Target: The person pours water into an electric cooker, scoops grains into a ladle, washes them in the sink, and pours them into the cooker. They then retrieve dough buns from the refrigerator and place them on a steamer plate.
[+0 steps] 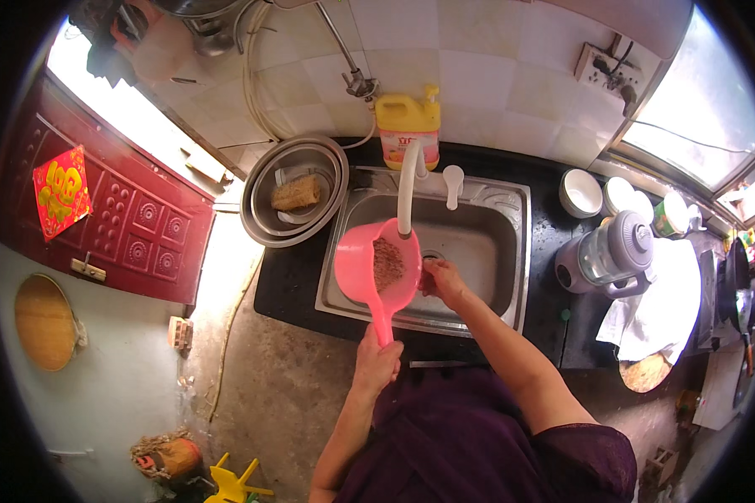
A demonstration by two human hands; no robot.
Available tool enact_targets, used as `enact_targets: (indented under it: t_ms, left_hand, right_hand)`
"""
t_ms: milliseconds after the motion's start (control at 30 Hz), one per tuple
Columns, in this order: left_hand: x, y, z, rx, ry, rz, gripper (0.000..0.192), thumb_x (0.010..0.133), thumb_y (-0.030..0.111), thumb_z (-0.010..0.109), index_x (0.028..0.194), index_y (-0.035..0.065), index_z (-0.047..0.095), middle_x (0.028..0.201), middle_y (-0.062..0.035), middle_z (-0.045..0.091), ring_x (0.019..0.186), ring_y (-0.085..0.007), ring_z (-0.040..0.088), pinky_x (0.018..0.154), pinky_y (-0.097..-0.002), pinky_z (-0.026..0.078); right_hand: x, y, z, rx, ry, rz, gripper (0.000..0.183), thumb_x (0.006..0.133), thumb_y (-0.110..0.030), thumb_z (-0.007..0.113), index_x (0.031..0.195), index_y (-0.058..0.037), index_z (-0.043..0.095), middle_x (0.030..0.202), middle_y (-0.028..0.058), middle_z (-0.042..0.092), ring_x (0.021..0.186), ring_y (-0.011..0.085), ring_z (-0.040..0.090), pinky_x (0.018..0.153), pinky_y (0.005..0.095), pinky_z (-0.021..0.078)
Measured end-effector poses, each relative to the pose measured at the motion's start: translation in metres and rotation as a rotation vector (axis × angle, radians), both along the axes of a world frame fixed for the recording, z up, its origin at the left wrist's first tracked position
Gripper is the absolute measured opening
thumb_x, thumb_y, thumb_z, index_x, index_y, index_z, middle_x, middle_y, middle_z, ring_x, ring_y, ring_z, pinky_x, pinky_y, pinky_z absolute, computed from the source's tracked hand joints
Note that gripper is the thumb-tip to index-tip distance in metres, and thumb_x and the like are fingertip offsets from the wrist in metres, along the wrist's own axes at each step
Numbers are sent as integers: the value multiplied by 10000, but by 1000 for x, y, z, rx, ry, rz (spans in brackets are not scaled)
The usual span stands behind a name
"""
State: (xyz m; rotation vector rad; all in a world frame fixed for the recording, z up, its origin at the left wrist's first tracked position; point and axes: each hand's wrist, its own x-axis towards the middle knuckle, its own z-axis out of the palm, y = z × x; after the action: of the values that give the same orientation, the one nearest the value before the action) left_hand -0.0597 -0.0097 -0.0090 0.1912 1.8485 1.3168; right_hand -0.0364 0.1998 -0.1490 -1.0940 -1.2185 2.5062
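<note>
In the head view, my left hand (377, 364) grips the handle of a pink plastic ladle (357, 258), tilted over the left part of a stainless steel sink (472, 236). Small reddish-brown grains (388, 265) lie inside it. My right hand (441, 283) is by the ladle's right rim, low over the basin; its fingertips are partly hidden, and whether they touch the rim or hold anything is unclear. The white faucet spout (406, 188) ends just above the ladle's rim. No water stream can be made out.
Nested metal basins (251, 214) holding a loofah sponge (296, 192) stand left of the sink. Behind it is a yellow detergent jug (409, 119). White bowls (581, 192), a blender-like appliance (604, 251) and a white cloth (673, 295) are on the right.
</note>
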Motion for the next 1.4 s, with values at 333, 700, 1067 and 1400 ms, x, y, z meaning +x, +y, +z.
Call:
enact_targets:
  t_ms: [333, 700, 1067, 1400]
  left_hand:
    - [-2, -3, 7, -17, 7, -7, 341, 775, 49, 538, 1097, -11, 440, 605, -45, 464, 393, -109, 464, 321, -258, 367]
    - [-1, -9, 9, -77, 138, -57, 295, 776, 68, 537, 1047, -6, 448, 586, -48, 475, 397, -121, 480, 341, -274, 389]
    - [1, -12, 23, -150, 233, -73, 288, 776, 76, 530, 1047, 15, 456, 590, -57, 486, 430, -140, 507, 376, -287, 413]
    - [2, -13, 22, -156, 256, -82, 272, 778, 77, 527, 1033, 16, 454, 601, -67, 504, 435, -142, 512, 383, -293, 420]
  right_hand:
    - [-2, -4, 3, -52, 30, 8, 222, 932, -241, 476, 842, -65, 576, 697, 57, 603, 581, 168, 590, 520, 311, 483]
    - [-1, -11, 16, 14, -9, 74, 179, 925, -224, 496, 861, -73, 569, 733, 44, 610, 573, 148, 588, 494, 279, 474]
    - [-2, -19, 27, 101, -21, 122, 135, 896, -131, 486, 947, -53, 584, 819, 54, 624, 604, 142, 597, 503, 268, 482]
    - [2, -21, 26, 230, -8, 129, 182, 874, -65, 485, 1018, -22, 587, 861, 59, 636, 671, 141, 628, 551, 269, 509]
